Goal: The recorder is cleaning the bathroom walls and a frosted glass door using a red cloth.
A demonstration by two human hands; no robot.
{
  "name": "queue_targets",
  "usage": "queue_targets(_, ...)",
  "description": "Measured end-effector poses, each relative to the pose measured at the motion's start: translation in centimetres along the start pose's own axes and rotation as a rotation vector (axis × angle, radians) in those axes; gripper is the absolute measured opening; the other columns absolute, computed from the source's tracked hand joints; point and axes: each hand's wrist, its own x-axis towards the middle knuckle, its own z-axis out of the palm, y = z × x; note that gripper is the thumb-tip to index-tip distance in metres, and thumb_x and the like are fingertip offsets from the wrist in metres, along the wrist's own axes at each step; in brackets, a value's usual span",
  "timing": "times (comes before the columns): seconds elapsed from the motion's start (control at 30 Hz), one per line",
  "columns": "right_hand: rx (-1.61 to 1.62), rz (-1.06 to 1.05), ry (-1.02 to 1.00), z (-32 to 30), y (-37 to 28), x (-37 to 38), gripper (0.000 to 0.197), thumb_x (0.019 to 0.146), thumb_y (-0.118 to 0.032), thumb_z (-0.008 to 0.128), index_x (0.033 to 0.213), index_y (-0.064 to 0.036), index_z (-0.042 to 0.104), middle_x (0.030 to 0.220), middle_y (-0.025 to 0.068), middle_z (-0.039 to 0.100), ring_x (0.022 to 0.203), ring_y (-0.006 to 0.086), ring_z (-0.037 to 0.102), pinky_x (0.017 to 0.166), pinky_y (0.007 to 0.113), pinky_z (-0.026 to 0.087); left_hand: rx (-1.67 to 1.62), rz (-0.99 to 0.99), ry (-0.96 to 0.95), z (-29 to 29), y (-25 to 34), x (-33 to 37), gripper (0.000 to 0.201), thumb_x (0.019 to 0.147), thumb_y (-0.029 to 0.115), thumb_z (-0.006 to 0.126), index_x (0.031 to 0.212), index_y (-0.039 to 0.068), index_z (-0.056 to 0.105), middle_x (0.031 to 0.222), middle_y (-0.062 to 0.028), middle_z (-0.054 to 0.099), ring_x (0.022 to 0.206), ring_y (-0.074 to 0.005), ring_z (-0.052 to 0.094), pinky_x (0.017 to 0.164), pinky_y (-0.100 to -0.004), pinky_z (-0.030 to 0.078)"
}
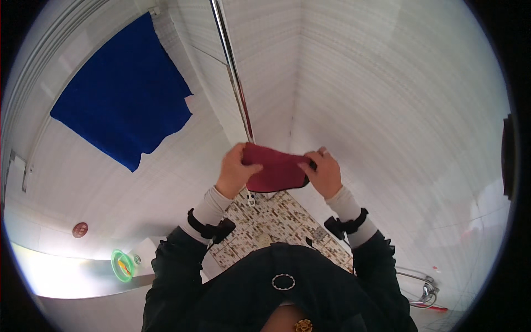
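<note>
The left hand (233,171) and right hand (326,174) pinch opposite ends of a dark-red, black-edged fabric piece (274,170) — likely to hold it spread between both grips.

This looks like a bathroom, most likely in a home: pale, finely streaked walls (387,83) surround a small floor (271,221) patterned like a mosaic in browns and whites. A metal tap fitting with a curved hose (427,290) sits low on the right, a blue towel (127,94) hangs at the upper left, and a shiny upright pole (231,63) stands near the corner.
</note>
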Motion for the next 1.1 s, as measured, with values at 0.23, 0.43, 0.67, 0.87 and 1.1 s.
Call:
queue_targets(0.23,0.524,-0.201,0.569,-1.4,-6.5,14.7,0.032,0.08,-0.015,0.069,0.109,-0.0048,0.059,0.104,0.015,0.053,0.089,0.028,0.058,0.076,0.039,0.05,0.325,0.712,0.547,-2.9,10.2,7.1,0.022,0.072,0.004,0.075,0.089,0.001,0.062,0.081,-0.0065,0.067,0.07,-0.0109,0.061,0.066,-0.0241,0.049)
queue_targets(0.43,0.391,-0.464,0.586,5.6,-8.4,16.1,0.079,0.085,-0.03,0.065,0.144,0.0015,0.023,0.149,0.0332,0.003,0.138,0.0478,0.01,0.111,0.051,0.015,0.548,0.793,0.6,-4.2,6.8,8.4,0.024,0.076,0.006,0.076,0.096,0.001,0.063,0.084,-0.0063,0.066,0.074,-0.0121,0.06,0.067,-0.0256,0.048)
queue_targets(0.67,0.477,0.024,0.573,23.9,0.6,6.1,0.078,0.094,-0.046,0.038,0.146,0.0062,0.011,0.151,0.0326,0.003,0.139,0.0483,0.008,0.113,0.049,0.01,0.613,0.161,0.205,-2.6,-10.3,4.1,0.025,0.076,0.021,0.077,0.085,0.0,0.065,0.061,-0.0061,0.059,0.054,-0.0115,0.053,0.052,-0.0262,0.044)
queue_targets(0.87,0.266,0.812,0.078,31.4,7.9,2.2,0.049,0.092,-0.006,0.035,0.14,0.0048,0.03,0.149,0.0292,0.017,0.133,0.0482,0.026,0.11,0.051,0.023,0.515,0.018,-0.027,-1.2,-13.3,0.4,0.019,0.079,0.021,0.073,0.08,0.003,0.065,0.062,-0.0069,0.06,0.054,-0.014,0.056,0.052,-0.028,0.045)
queue_targets(1.1,0.125,0.498,0.616,26.8,5.1,11.7,0.056,0.091,-0.007,0.041,0.143,0.0035,0.023,0.149,0.0325,0.014,0.134,0.0516,0.02,0.111,0.053,0.019,0.452,0.043,0.05,-3.6,-11.5,0.7,0.016,0.083,0.017,0.069,0.083,0.001,0.066,0.064,-0.0055,0.062,0.056,-0.01,0.056,0.054,-0.0255,0.046)
